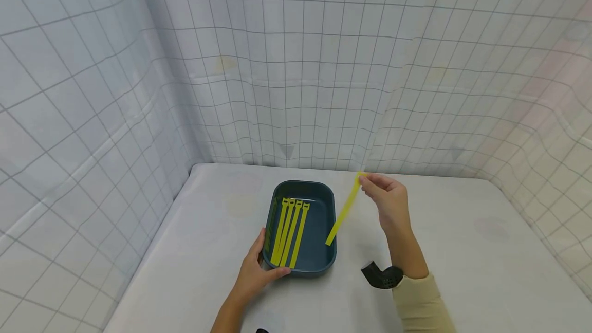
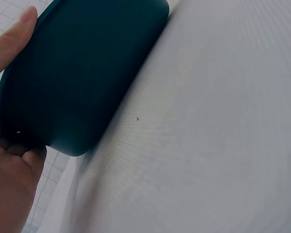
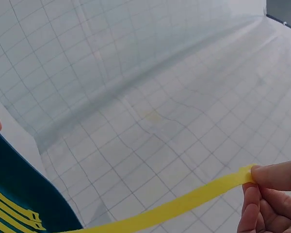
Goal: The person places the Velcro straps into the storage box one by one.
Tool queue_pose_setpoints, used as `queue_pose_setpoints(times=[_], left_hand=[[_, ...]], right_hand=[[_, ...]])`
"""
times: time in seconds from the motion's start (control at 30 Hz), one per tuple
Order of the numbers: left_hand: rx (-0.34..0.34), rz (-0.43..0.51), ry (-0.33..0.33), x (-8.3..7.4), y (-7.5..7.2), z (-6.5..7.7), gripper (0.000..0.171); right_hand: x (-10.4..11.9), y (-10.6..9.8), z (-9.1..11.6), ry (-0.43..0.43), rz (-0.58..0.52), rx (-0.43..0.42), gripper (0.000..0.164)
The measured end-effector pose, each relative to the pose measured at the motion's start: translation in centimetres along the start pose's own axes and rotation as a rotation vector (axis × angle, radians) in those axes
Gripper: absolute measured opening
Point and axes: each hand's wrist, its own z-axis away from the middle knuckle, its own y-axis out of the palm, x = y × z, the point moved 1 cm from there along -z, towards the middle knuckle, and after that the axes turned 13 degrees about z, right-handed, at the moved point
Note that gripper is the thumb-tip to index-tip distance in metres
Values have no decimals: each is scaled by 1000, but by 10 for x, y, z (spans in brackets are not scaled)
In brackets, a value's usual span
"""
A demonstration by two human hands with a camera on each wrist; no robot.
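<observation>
A dark teal tray (image 1: 316, 227) rests on the table, with several yellow hook-and-loop cable ties (image 1: 290, 233) lying side by side in its left half, slotted heads toward the back. My left hand (image 1: 253, 273) grips its front left corner, thumb along the front rim and fingers against the left side; the left wrist view shows the tray's outer wall (image 2: 87, 73). To the right and above the tray, my right hand (image 1: 388, 202) pinches one yellow cable tie (image 1: 346, 208) by its upper end between thumb and fingers. The tie's lower end hangs over the tray's right rim.
The table (image 1: 462, 240) has a white cover. White grid-lined sheets (image 1: 324, 66) hang behind it and on both sides. A black wrist-worn device (image 1: 383, 275) sits at my right wrist, beside a beige sleeve (image 1: 421, 302).
</observation>
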Motion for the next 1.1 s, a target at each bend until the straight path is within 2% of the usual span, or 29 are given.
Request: queue_pose_setpoints(times=[0.27,0.63,0.83,1.1], left_hand=[[3,-15,-15,1,-2,-1,110],[-1,-15,-16,1,-1,0,110],[-2,-15,-16,1,-1,1,110],[3,-2,-18,0,-1,1,109]], right_hand=[[-21,25,6,55,55,57,26],[-46,45,15,123,71,113,24],[-50,50,18,150,78,137,26],[-45,53,22,185,61,141,24]])
